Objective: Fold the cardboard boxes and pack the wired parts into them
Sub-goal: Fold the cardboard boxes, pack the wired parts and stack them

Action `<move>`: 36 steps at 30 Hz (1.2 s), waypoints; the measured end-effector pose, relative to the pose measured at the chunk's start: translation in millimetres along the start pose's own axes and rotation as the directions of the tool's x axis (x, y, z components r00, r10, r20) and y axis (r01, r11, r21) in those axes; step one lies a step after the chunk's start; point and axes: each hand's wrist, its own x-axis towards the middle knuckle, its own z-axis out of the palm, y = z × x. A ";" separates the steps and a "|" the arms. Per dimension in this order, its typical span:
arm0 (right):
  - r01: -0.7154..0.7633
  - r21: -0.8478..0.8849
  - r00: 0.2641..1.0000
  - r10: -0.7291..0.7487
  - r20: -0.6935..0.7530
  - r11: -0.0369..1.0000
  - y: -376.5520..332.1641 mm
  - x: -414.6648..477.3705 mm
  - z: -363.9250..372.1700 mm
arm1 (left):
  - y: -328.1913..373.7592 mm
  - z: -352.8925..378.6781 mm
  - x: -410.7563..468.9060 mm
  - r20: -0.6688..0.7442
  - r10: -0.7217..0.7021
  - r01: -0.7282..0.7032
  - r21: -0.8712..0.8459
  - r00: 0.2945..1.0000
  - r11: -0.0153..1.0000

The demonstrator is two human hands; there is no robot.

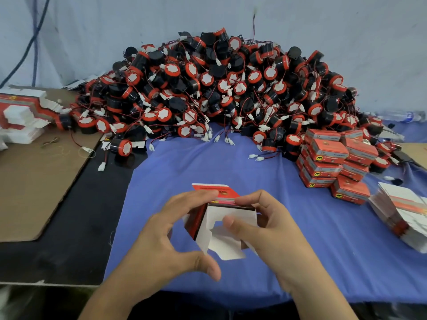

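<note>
A small red and white cardboard box point(219, 224) is held above the blue cloth point(300, 239), its open end with white flaps turned toward me. My left hand point(171, 236) grips its left side, fingers on the top edge and thumb below the lower flap. My right hand point(265, 227) grips the right side, its thumb pressing on an inner white flap. A big heap of black and red wired parts point(219, 88) with white connectors fills the back of the table.
Folded red boxes point(332, 162) are stacked at the right. A pile of flat box blanks point(402, 213) lies at the far right, another point(23, 114) at the far left on a brown cardboard sheet point(34, 181). A water bottle point(402, 116) lies behind.
</note>
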 end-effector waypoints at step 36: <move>0.362 -0.036 0.930 -0.364 -0.047 0.931 21.1 -3.4 13.9 | -0.4 20.4 -4.5 -0.468 -0.099 0.027 -0.158 0.878 0.987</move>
